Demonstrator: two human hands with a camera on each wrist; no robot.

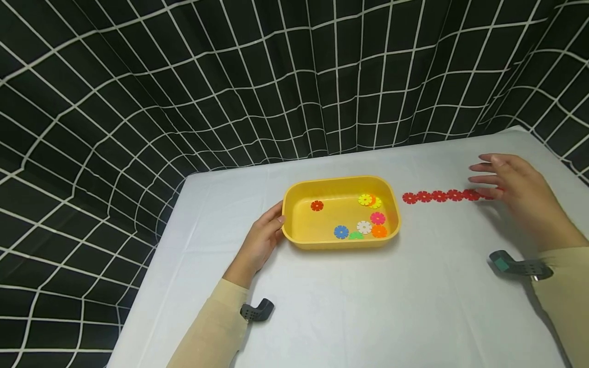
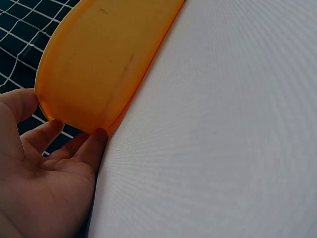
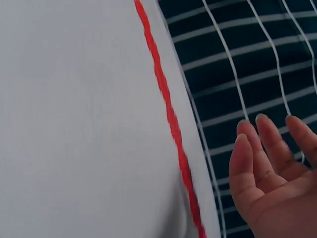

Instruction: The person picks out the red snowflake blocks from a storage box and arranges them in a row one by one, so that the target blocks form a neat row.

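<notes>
A yellow plastic tray (image 1: 301, 242) sits on the table, and my left hand (image 1: 262, 236) grips its left end. The thumb is at the rim and the fingers lie against the outer wall (image 2: 99, 64). Inside are a red notched disc (image 1: 317, 205) at the left and, at the right, several others, among them a blue disc (image 1: 341, 232) and a white disc (image 1: 364, 227). To the tray's right runs a straight row of red discs (image 1: 439, 196). My right hand (image 1: 524, 191) is raised over the row's right end, fingers loosely bent, holding nothing; it partly hides that end.
A white cloth covers the table (image 1: 368, 306). Behind and to the sides hangs a black curtain with a white grid (image 1: 276, 76). Dark straps (image 1: 520, 266) are worn on both wrists.
</notes>
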